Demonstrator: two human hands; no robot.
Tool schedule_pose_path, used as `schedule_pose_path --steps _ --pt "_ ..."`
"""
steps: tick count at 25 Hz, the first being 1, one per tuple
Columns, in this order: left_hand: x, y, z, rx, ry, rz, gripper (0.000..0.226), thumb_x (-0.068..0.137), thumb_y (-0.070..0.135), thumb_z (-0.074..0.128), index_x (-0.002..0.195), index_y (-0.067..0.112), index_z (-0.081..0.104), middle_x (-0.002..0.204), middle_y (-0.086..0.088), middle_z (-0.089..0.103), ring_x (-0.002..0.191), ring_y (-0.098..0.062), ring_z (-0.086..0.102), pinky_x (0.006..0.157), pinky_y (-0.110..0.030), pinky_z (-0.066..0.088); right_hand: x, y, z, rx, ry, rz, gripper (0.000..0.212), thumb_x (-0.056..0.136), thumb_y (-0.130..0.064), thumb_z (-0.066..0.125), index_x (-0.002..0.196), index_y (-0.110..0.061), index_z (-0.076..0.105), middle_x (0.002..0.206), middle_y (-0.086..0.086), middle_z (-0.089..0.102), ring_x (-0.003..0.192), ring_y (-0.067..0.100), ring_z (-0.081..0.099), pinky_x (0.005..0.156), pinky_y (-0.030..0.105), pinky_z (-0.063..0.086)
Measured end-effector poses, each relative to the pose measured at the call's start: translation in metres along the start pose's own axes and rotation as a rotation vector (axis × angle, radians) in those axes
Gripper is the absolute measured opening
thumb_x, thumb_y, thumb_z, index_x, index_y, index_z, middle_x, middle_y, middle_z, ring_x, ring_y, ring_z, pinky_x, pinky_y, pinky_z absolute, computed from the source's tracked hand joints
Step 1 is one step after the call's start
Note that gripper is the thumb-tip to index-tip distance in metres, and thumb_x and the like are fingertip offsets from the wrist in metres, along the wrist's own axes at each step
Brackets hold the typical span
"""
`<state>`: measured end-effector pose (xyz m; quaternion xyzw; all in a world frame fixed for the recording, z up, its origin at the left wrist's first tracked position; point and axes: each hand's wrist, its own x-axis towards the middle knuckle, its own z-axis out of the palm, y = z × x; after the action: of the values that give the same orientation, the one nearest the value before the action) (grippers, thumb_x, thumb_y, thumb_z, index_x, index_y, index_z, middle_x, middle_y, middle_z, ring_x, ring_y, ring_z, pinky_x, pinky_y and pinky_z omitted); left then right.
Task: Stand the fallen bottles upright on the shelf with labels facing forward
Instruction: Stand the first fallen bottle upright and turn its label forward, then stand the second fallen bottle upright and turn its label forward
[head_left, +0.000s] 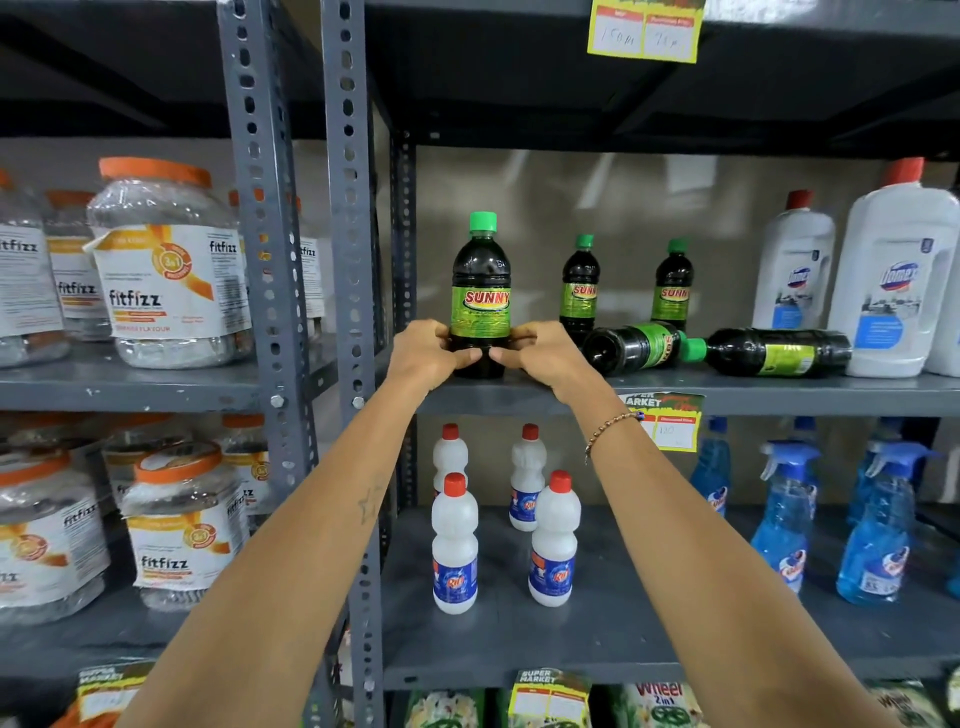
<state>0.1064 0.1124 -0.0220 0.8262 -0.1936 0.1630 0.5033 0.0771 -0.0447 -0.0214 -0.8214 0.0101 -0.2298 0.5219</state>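
A dark Sunny bottle (480, 296) with a green cap stands upright at the front left of the grey shelf (779, 397), its label facing me. My left hand (428, 353) and my right hand (540, 353) both grip its lower part from either side. Two more Sunny bottles (579, 288) (672, 283) stand upright further back. Two fallen Sunny bottles lie on their sides to the right: one (631, 345) with its base towards me, another (769, 351) with its green cap pointing left.
White Domex bottles (893, 270) stand at the shelf's right end. Below are small white red-capped bottles (454, 545) and blue spray bottles (878, 525). Fitfizz jars (166, 265) fill the left rack past the perforated uprights (348, 260).
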Motion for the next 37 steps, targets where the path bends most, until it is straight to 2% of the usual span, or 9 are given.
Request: schedule_pose_path --steps 14,16,18,21,25,28,32,35,37 --pt "-0.027 0.004 -0.007 -0.009 0.052 0.013 0.051 0.083 0.031 0.071 0.125 0.006 0.056 0.120 -0.009 0.065 0.109 -0.020 0.061 0.088 -0.026 0.045 -0.035 -0.010 -0.009 0.075 -0.035 0.001 0.052 0.082 -0.021 0.073 0.127 -0.001 0.056 0.124 0.014 0.064 0.113 0.021 0.060 0.098 0.031 0.047" --pt "-0.034 0.009 -0.001 -0.030 0.266 0.170 0.042 0.089 0.035 0.063 0.118 0.006 0.058 0.107 -0.008 0.068 0.097 -0.018 0.063 0.086 -0.031 0.050 -0.037 -0.013 -0.023 -0.073 0.174 -0.072 0.042 0.086 -0.030 0.067 0.117 -0.002 0.064 0.118 0.014 0.068 0.111 0.024 0.062 0.092 0.029 0.046" --pt "-0.044 0.019 0.011 -0.047 0.435 0.451 0.028 0.096 0.033 0.051 0.101 0.008 0.061 0.086 -0.004 0.065 0.077 -0.014 0.059 0.071 -0.030 0.049 -0.033 -0.014 -0.046 -0.254 0.519 -0.127 0.038 0.089 -0.035 0.058 0.098 -0.001 0.071 0.104 0.019 0.072 0.103 0.034 0.065 0.082 0.031 0.047" --pt "-0.052 0.036 0.043 0.119 0.406 0.670 0.030 0.100 0.031 0.039 0.081 0.013 0.053 0.073 0.002 0.052 0.069 -0.014 0.046 0.064 -0.025 0.036 -0.018 -0.009 -0.079 -0.337 0.726 -0.002 0.050 0.090 -0.040 0.051 0.109 0.006 0.059 0.113 0.025 0.066 0.109 0.040 0.061 0.088 0.038 0.047" --pt "-0.058 0.028 0.110 0.503 0.374 0.717 0.033 0.098 0.029 0.034 0.098 0.010 0.061 0.095 -0.007 0.064 0.089 -0.027 0.059 0.081 -0.039 0.046 -0.010 0.003 -0.089 -0.486 0.578 0.272 0.072 0.087 -0.052 0.052 0.132 0.001 0.033 0.134 0.024 0.050 0.126 0.037 0.049 0.100 0.039 0.042" --pt "-0.061 0.003 0.146 0.708 0.361 0.649 0.043 0.099 0.032 0.030 0.117 0.007 0.061 0.120 -0.009 0.064 0.116 -0.029 0.057 0.107 -0.045 0.036 -0.008 0.007 -0.089 -0.517 0.462 0.314 0.083 0.084 -0.056 0.053 0.139 -0.001 0.024 0.138 0.020 0.049 0.130 0.035 0.047 0.103 0.038 0.038" --pt "-0.059 -0.012 0.156 0.809 0.415 0.670 0.044 0.099 0.034 0.032 0.122 0.007 0.058 0.122 -0.009 0.063 0.118 -0.029 0.055 0.110 -0.044 0.030 0.002 0.009 -0.108 -0.339 0.246 0.333 0.099 0.079 -0.058 0.057 0.145 0.000 0.012 0.144 0.015 0.043 0.129 0.032 0.046 0.102 0.039 0.041" --pt "-0.056 -0.009 0.157 0.796 0.450 0.681 0.041 0.098 0.034 0.034 0.116 0.008 0.060 0.115 -0.008 0.064 0.109 -0.028 0.058 0.104 -0.042 0.037 -0.004 -0.001 -0.137 -0.336 0.048 0.326 0.086 0.076 -0.056 0.059 0.141 -0.004 0.035 0.137 0.011 0.050 0.112 0.029 0.059 0.078 0.037 0.057" --pt "-0.055 -0.009 0.159 0.764 0.484 0.679 0.039 0.098 0.034 0.035 0.112 0.008 0.060 0.112 -0.008 0.065 0.105 -0.028 0.059 0.101 -0.042 0.040 -0.008 -0.011 -0.153 -0.502 -0.082 0.301 0.061 0.085 -0.049 0.052 0.130 -0.008 0.051 0.130 0.011 0.056 0.108 0.030 0.061 0.083 0.038 0.057"
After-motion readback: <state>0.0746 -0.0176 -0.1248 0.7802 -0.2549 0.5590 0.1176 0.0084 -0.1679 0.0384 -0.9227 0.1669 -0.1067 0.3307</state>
